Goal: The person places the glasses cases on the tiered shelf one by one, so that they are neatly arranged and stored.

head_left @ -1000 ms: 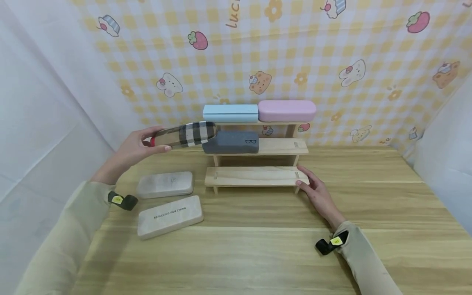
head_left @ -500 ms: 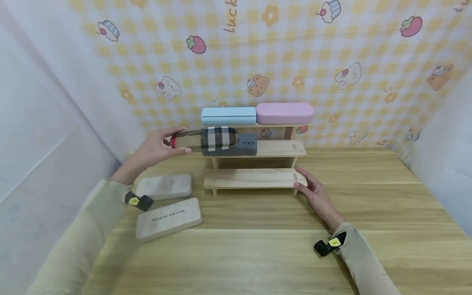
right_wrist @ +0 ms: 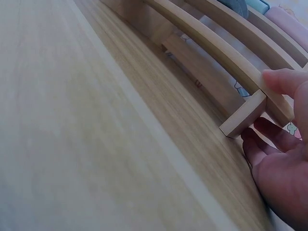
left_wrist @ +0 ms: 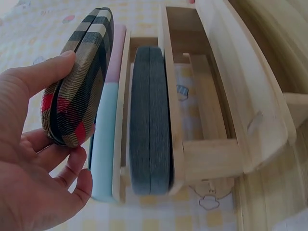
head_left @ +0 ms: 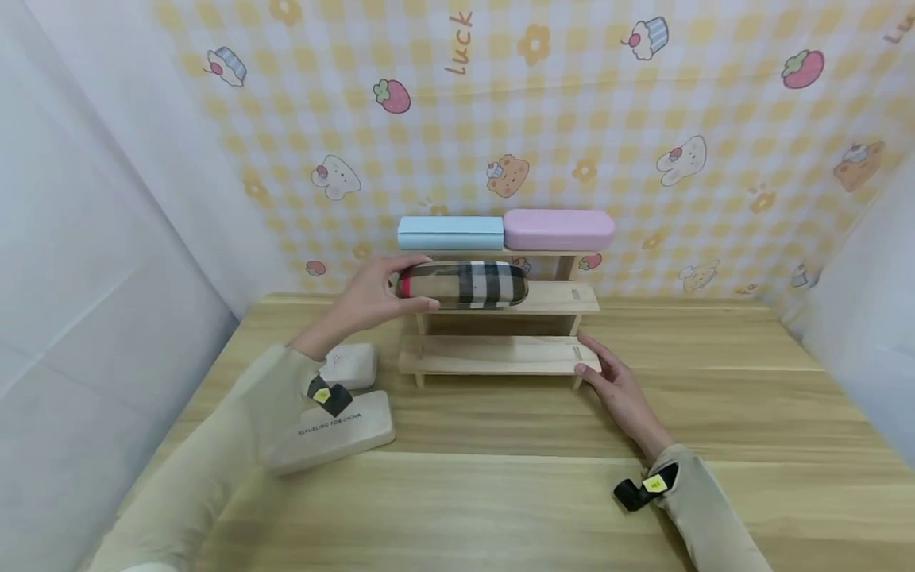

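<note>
My left hand grips a plaid glasses case by its left end, thumb and fingers around it. The case is held level in front of the middle tier of a three-tier wooden display rack. In the left wrist view, a grey glasses case lies on that tier, apart from the plaid one, which hides it in the head view. With thumb and fingers, my right hand holds the right end of the lowest tier. A light blue case and a pink case sit side by side on top.
Two pale cases lie on the wooden table at the left: a smaller one behind and a lettered one in front, both partly covered by my left forearm. A yellow checked cloth hangs behind the rack.
My left hand has carried the plaid case rightward from the rack's left side to the front of the middle tier, covering the grey case. The right hand has stayed on the rack.
</note>
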Motion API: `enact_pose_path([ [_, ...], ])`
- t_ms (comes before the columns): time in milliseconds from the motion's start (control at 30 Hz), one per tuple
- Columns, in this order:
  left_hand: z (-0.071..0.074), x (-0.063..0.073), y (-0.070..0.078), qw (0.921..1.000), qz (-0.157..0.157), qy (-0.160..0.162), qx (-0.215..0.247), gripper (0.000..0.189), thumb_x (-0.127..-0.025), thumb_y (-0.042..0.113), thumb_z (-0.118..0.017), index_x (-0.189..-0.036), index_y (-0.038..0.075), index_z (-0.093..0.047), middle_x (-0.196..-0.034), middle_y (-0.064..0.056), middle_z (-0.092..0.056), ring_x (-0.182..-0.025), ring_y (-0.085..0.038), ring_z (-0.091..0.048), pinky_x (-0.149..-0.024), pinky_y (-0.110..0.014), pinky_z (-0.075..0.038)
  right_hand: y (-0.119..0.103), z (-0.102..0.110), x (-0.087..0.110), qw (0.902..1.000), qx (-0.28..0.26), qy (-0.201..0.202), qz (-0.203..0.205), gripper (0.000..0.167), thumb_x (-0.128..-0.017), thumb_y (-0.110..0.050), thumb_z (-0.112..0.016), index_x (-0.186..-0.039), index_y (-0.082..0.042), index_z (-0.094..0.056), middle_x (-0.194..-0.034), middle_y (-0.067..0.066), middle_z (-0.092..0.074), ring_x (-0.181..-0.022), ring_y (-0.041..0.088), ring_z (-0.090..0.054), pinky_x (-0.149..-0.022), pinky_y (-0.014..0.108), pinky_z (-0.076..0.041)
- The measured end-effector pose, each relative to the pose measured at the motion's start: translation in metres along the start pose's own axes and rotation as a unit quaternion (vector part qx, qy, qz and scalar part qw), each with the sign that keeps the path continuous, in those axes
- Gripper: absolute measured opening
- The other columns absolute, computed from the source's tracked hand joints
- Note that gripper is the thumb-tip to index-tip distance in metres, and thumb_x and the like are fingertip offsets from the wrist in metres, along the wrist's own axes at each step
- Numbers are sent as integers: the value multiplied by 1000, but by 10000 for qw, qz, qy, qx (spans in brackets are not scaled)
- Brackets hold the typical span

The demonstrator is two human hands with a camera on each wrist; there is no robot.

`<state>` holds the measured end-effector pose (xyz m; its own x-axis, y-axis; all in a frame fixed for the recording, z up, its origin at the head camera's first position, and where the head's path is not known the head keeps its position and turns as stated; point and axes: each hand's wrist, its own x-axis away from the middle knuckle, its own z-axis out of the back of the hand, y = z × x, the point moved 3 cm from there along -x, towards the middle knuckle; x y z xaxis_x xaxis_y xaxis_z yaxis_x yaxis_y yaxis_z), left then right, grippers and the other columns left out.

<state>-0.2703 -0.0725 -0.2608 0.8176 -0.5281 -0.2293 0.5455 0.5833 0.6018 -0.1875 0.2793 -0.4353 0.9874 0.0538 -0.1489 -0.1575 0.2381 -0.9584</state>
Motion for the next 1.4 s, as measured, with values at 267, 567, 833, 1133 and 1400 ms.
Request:
enact_pose_path([
  [267,-23,-17,15,9992,46,-64,-382,65,-71,46,-77,-124,11,-60,-81,-4,-54,-71,-19,-43,-59,-30,-33,3,-2,2,10000,-53,15,-41,55,-94,-25,-57,-144,-13,-36,-151,7,-25,-137,18,-17,-91,8,-31],
  [567,-47,-22,36,9986,63,-108,-507,70,-71,47,-77,-129,12,-57,-104,-7,-60,-99,-22,-46,-72,-33,-40,4,0,9,9998,79,50,-200,57,-94,-28,-56,-145,-15,-35,-153,9,-20,-134,22,-24,-85,11,-38],
  [833,-56,-30,48,9979,34,10,-643,71,-73,47,-75,-131,13,-54,-109,-4,-61,-105,-20,-44,-74,-33,-43,2,0,5,9999,98,43,-133,57,-94,-27,-56,-145,-13,-35,-152,11,-21,-136,22,-20,-87,9,-35],
  [1133,-79,-47,62,9935,-119,262,-1103,71,-74,50,-74,-133,16,-53,-112,-3,-58,-106,-20,-43,-78,-35,-42,0,-1,3,9995,149,40,-292,58,-93,-32,-57,-145,-17,-35,-152,5,-23,-129,17,-32,-86,11,-37],
  [1400,-95,-61,69,9906,-145,235,-1341,72,-75,53,-71,-134,17,-52,-113,2,-60,-102,-18,-42,-82,-36,-33,0,-1,2,9998,14,60,-184,55,-94,-29,-57,-144,-18,-37,-150,2,-28,-110,6,-50,-79,18,-45],
])
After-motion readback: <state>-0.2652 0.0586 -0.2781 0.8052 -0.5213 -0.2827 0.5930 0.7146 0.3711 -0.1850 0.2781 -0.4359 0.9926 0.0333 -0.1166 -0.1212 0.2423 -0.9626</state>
